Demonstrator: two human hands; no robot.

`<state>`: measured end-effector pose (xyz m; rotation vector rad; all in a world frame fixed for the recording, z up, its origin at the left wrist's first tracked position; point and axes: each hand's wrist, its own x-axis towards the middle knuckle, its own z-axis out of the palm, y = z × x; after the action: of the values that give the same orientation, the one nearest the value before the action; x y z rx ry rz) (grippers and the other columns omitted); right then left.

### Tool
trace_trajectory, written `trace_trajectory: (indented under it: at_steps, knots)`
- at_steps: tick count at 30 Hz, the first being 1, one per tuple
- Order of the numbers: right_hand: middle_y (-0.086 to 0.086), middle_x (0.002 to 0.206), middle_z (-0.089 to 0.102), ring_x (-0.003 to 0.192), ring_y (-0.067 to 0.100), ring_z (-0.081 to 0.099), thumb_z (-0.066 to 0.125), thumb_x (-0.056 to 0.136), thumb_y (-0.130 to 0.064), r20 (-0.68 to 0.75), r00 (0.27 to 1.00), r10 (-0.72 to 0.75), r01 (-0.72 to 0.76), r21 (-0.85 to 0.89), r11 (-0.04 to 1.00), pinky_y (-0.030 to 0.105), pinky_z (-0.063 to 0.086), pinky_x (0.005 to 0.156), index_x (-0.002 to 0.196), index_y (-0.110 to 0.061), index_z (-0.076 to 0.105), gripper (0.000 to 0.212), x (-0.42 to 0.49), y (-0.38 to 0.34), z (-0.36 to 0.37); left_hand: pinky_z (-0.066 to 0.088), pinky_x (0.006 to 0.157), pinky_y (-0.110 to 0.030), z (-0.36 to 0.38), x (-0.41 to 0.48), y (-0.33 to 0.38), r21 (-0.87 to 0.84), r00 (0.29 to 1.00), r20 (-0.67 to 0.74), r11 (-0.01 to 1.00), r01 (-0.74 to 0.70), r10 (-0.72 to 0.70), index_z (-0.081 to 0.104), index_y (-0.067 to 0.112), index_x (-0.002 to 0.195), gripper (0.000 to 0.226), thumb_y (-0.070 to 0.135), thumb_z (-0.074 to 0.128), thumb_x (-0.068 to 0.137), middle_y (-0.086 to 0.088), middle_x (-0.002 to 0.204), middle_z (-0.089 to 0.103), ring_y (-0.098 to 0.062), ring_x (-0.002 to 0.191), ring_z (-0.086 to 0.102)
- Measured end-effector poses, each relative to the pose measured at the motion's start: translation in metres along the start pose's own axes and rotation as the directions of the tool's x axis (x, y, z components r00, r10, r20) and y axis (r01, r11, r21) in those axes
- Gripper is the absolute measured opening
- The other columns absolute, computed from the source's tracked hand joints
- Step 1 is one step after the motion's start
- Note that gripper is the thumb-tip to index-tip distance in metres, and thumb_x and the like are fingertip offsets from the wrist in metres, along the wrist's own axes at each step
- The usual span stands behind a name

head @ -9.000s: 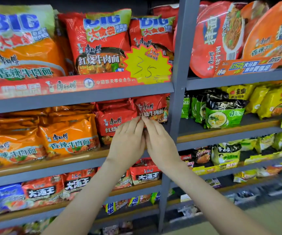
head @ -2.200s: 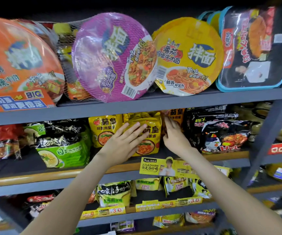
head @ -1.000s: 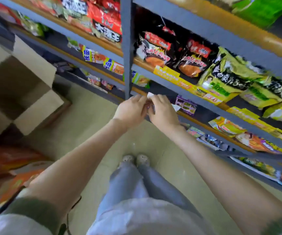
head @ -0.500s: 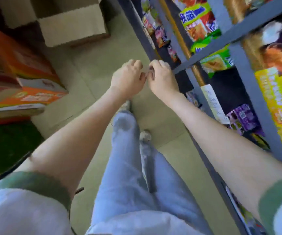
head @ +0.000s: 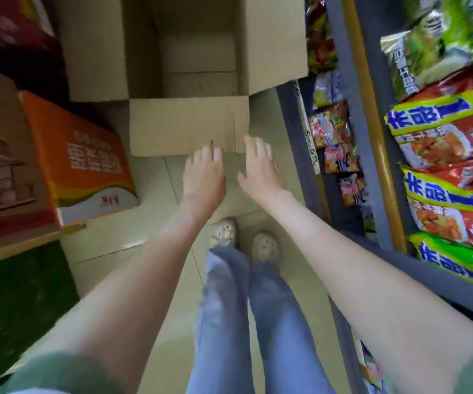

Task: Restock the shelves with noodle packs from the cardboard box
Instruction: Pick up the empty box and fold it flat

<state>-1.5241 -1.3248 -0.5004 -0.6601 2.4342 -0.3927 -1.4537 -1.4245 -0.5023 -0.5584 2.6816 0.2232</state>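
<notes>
1. Since the frame half a second earlier, both hands have parted and reached toward the open brown cardboard box (head: 190,52) on the floor.
2. Left hand (head: 204,172): fingers spread, empty.
3. Right hand (head: 259,166): likewise open, empty, near the box's front flap.
4. Grey metal shelves (head: 369,143), right, hold red-and-yellow noodle packs (head: 445,137).

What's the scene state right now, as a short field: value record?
left hand: open, empty, reaching toward box
right hand: open, empty, beside left hand
cardboard box: on floor, flaps open, visible inside shows no packs
shelves: on the right, stocked with noodle packs
orange carton: left of box
</notes>
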Motion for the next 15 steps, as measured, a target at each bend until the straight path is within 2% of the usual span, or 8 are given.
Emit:
trace_trajectory:
  at_steps: [3,5,9,15]
  knots:
    - [0.009,0.160,0.002,0.146,0.024,-0.001,0.059,0.088,-0.004,0.017,0.997,-0.080,0.081,-0.110,0.991,0.035,-0.001,0.116,0.152,-0.016,-0.001,0.088,0.042,0.008,0.028,0.021,0.115,-0.044,0.028,0.036,-0.014,0.179,0.998,0.056,0.984,0.005,-0.015,0.005,0.006,0.151,0.075,0.019,0.052,0.094,-0.018,0.158,0.009,-0.032,0.144,0.016]
    - [0.011,0.160,-0.005,0.146,0.023,-0.009,0.059,0.085,0.003,0.013,0.986,-0.165,0.164,-0.208,0.964,0.032,-0.011,0.113,0.152,-0.019,-0.007,0.097,0.068,0.015,0.045,0.009,0.117,-0.049,0.048,0.056,-0.024,0.277,0.995,0.096,0.961,0.002,-0.030,-0.006,0.009,0.151,0.085,0.020,0.054,0.093,-0.020,0.158,-0.003,-0.034,0.147,0.002]
    - [0.013,0.159,-0.009,0.146,0.025,-0.012,0.054,0.082,0.010,0.107,0.969,-0.222,0.244,-0.290,0.926,0.032,-0.012,0.114,0.152,-0.022,-0.008,0.099,0.104,0.028,0.066,0.005,0.115,-0.053,0.073,0.082,-0.041,0.342,0.984,0.155,0.939,0.031,-0.089,-0.013,0.009,0.150,0.095,0.017,0.060,0.090,-0.023,0.157,-0.010,-0.037,0.146,-0.004]
    - [0.012,0.159,-0.007,0.146,0.025,-0.012,0.049,0.089,-0.001,0.229,0.956,-0.183,0.254,-0.334,0.908,0.032,-0.010,0.115,0.152,-0.019,-0.005,0.085,0.115,0.046,0.076,0.014,0.116,-0.053,0.088,0.097,-0.057,0.262,0.966,0.235,0.964,0.043,-0.107,-0.010,0.007,0.150,0.078,0.009,0.046,0.096,-0.025,0.157,-0.006,-0.040,0.145,0.002]
